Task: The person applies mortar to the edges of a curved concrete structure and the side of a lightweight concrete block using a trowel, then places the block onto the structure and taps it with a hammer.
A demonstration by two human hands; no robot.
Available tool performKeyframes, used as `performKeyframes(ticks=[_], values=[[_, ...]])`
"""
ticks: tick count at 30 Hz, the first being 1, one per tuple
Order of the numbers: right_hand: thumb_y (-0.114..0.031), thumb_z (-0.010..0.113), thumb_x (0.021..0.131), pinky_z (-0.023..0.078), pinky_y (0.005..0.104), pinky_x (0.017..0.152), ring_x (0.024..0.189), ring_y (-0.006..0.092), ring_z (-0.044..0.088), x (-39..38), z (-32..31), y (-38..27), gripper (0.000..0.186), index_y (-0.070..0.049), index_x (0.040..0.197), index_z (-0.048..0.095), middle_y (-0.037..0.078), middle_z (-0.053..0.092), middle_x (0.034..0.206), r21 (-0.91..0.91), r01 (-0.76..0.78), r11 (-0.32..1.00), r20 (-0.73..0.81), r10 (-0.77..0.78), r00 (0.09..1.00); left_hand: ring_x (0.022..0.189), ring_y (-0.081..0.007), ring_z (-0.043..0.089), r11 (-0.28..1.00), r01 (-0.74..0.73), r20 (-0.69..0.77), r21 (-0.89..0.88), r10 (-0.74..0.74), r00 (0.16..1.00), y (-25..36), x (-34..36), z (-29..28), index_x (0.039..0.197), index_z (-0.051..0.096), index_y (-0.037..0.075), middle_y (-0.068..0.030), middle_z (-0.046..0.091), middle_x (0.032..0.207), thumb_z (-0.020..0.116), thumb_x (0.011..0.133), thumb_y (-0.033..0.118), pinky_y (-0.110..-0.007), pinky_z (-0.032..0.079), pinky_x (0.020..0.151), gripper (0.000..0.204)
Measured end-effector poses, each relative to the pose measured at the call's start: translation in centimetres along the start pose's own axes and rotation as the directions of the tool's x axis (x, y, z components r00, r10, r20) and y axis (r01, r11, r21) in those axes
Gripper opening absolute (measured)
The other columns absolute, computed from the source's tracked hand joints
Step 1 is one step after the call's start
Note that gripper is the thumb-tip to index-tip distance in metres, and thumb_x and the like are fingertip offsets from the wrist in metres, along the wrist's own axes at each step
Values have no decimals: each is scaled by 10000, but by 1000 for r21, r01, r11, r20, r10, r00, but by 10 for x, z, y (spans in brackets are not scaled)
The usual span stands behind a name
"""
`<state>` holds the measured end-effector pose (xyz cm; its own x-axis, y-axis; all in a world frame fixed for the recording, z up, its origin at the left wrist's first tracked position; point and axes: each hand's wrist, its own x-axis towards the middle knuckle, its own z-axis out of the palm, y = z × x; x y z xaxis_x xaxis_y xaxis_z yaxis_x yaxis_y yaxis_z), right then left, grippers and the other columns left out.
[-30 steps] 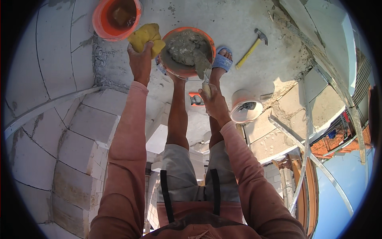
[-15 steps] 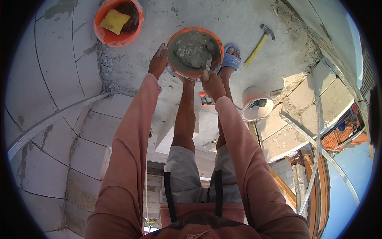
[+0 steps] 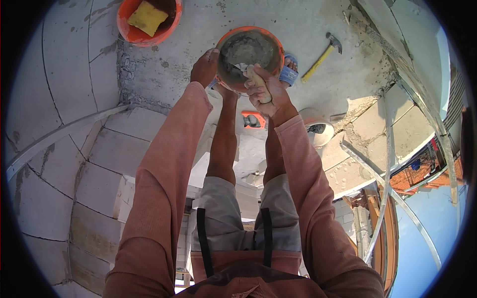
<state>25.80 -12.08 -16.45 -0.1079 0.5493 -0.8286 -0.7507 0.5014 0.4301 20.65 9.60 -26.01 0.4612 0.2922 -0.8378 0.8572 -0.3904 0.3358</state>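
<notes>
Standing beside a pale block wall (image 3: 64,64) on stained concrete floor (image 3: 308,20), you have the orange-rimmed bucket (image 3: 251,28) of wet mortar (image 3: 248,45) close by your blue sandals (image 3: 288,74), seemingly for easy reach. Your left hand (image 3: 204,68) meets its rim, perhaps steadying it, its grip unclear; your right hand (image 3: 273,99) clasps the trowel (image 3: 262,88), blade angled toward the mortar.

I see both arms (image 3: 166,184) stretched far forward; the left hand (image 3: 202,69) reaches farther. The right hand (image 3: 274,97), nearer, curls tight.
</notes>
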Motion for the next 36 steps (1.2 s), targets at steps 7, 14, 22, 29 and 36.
performKeyframes(ticks=[7, 14, 22, 29, 36], values=[[-373, 598, 1004, 528, 334, 468, 565, 221, 669, -73, 19, -27, 362, -34, 1131, 577, 92, 613, 701, -994, -112, -11, -99, -377, 921, 1300, -429, 557, 998, -61, 31, -32, 62, 998, 22, 4, -11, 1444, 557, 71, -240, 586, 1417, 416, 1021, 477, -468, 422, 1106, 603], [-345, 597, 951, 612, 495, 740, 877, 427, 739, -34, 17, -55, 366, -14, 1103, 628, 222, 736, 957, -427, -451, -784, 205, -570, 796, 1222, -433, 614, 976, -182, -97, -117, 171, 980, 22, -8, 4, 1407, 598, 62, -263, 655, 1294, 491, 1004, 339, -457, 457, 1074, 500], [-384, 570, 1003, 570, 443, 607, 726, 305, 701, 38, -55, -12, 395, -39, 1195, 568, 163, 674, 882, -917, -349, -193, -146, -652, 744, 1193, -429, 634, 954, -190, -184, -231, 149, 972, 16, -12, 14, 1375, 634, 74, -259, 676, 1254, 530, 1007, 298, -455, 479, 1043, 443], [-415, 611, 1012, 358, 259, 427, 487, 111, 438, 35, -58, 37, 349, -108, 1156, 527, 8, 487, 729, -490, -5, 872, -259, -140, 956, 1315, -331, 581, 980, -112, -106, -164, 96, 990, 4, -24, 15, 1424, 582, 42, -188, 608, 1419, 514, 1034, 323, -386, 426, 1112, 485], [-359, 583, 1048, 395, 172, 418, 508, 43, 463, 39, -44, 12, 356, -32, 1186, 552, 32, 511, 788, 169, -120, 978, 232, 79, 970, 1305, -292, 590, 945, -158, -84, -285, 139, 987, -1, -30, 13, 1425, 575, 25, -183, 616, 1413, 513, 1046, 343, -357, 430, 1096, 499]])
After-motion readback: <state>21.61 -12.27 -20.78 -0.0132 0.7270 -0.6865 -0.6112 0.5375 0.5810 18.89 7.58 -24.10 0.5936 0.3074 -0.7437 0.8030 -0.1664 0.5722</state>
